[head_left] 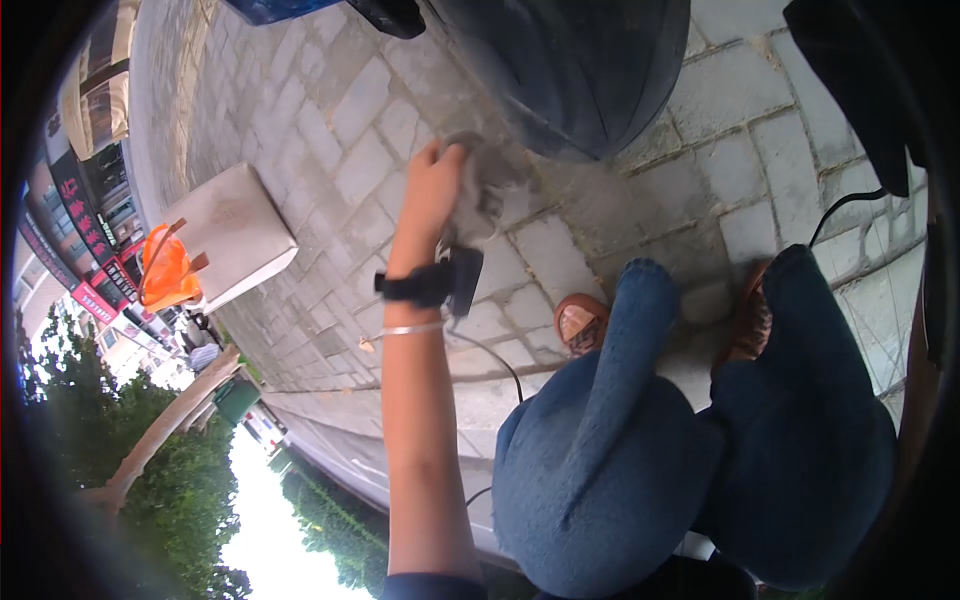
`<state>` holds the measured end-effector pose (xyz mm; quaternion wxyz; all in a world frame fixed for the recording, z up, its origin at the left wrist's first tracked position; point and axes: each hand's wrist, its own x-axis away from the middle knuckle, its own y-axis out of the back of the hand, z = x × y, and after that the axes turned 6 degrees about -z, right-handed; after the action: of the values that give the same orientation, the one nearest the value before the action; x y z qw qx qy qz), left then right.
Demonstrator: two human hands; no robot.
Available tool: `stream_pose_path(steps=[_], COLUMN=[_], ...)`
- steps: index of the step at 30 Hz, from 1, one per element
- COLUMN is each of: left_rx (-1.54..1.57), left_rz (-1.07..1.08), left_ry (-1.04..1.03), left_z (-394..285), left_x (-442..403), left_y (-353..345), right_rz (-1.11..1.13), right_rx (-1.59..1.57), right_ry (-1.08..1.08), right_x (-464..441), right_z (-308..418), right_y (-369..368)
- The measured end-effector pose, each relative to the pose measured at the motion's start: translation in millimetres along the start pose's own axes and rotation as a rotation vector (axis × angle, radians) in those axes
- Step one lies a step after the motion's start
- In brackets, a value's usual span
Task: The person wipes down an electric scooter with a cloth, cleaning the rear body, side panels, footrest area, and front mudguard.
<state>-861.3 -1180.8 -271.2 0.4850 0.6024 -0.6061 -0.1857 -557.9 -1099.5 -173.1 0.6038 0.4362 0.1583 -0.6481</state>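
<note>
My left hand (436,190) reaches forward over the paving with its fingers closed on a bunched grey cloth (488,185), which is blurred. Around that wrist sit a black strap with a small dark device (462,282) and a pale bangle (412,328). Just beyond the cloth, to its right, stands a large dark rounded panel (580,75), scuffed and dusty near its lower edge. A gap seems to show between the cloth and this panel. My right hand is out of sight.
My bent knees in blue jeans (600,470) and brown shoes (581,323) fill the lower right. Left on the paving (360,100) stands a beige box-like bag (240,225) with an orange plastic bag (170,268). A black part (850,90) with a cable is at right.
</note>
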Motion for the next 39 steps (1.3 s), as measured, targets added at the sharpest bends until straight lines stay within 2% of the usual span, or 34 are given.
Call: stream_pose_path(steps=[1, 3, 4, 5, 6, 7, 8, 9, 11, 12, 14, 15, 17, 19, 21, 22, 24, 25, 27, 28, 30, 31, 33, 34, 36, 37, 39], left_rx=[0.31, 0.886, 1.169, 1.286, 1.432, 1.405, 1.489, 1.492, 1.388, 1.395, 0.685, 0.698, 0.781, 0.836, 0.491, 0.493, 0.06, 0.057, 0.618, 0.61, 1.122, 1.123, 1.307, 1.312, 0.647, 0.648, 0.147], left_rz=[0.081, -0.127, 0.018, 0.273, 0.298, 0.023, 0.074, 0.069, -0.208, -0.215, -0.747, -0.746, -0.454, -0.437, -0.397, -0.396, -0.359, -0.355, -0.253, -0.247, -0.386, -0.37, -0.265, -0.265, -0.409, -0.417, -0.587], left_ry=[0.167, 0.183, 0.375, 0.234, 0.092, 0.09, 0.037, 0.037, -0.258, -0.266, -0.421, -0.426, -0.342, -0.347, -0.267, -0.278, -0.379, -0.382, -0.145, -0.15, 0.035, 0.032, -0.177, -0.174, -0.312, -0.315, -0.43], left_z=[7, 19, -10, -20, -36, -64, -81, -90, -101, -103, -111, -110, -113, -110, -100, -94, -75, -72, -68, -60, -48, -61, -101, -116, -137, -133, -120], left_x=[1, 6, 13, 12, 9, 9, 3, -9, -42, -52, -64, -67, -61, -56, -55, -57, -62, -54, -28, -27, -27, -24, -10, -9, -11, -18, -33], left_y=[7, 19, 41, 62, 66, 65, 68, 61, 45, 42, 39, 41, 51, 52, 58, 61, 59, 51, 32, 24, 9, 11, 28, 33, 42, 44, 45], right_rz=[0.012, 0.042, 0.053, 0.06, 0.069, 0.076, 0.081, 0.087, 0.101, 0.106, 0.116, 0.123, 0.145, 0.162, 0.166, 0.163, 0.16, 0.158, 0.149, 0.142, 0.132, 0.133, 0.146, 0.154, 0.166, 0.168, 0.168], right_rx=[0.001, -0.031, -0.048, -0.061, -0.073, -0.083, -0.091, -0.1, -0.117, -0.121, -0.122, -0.116, -0.105, -0.114, -0.12, -0.117, -0.111, -0.115, -0.125, -0.129, -0.124, -0.116, -0.11, -0.114, -0.13, -0.138, -0.154], right_ry=[0.015, 0.026, 0.036, 0.049, 0.058, 0.066, 0.071, 0.074, 0.086, 0.098, 0.121, 0.126, 0.127, 0.111, 0.107, 0.11, 0.113, 0.109, 0.097, 0.09, 0.073, 0.065, 0.05, 0.049, 0.058, 0.066, 0.075], right_x=[-2, -4, -7, -9, -11, -13, -14, -14, -17, -20, -26, -27, -27, -24, -24, -25, -23, -20, -11, -7, 1, 5, 11, 12, 9, 7, 5], right_z=[1, 8, 12, 15, 19, 22, 25, 28, 34, 35, 35, 35, 36, 43, 49, 50, 51, 52, 51, 50, 49, 48, 48, 49, 52, 52, 51], right_y=[0, -7, -11, -14, -17, -19, -21, -23, -26, -26, -25, -23, -20, -20, -18, -15, -8, -6, -3, -2, 4, 9, 16, 17, 19, 19, 21])
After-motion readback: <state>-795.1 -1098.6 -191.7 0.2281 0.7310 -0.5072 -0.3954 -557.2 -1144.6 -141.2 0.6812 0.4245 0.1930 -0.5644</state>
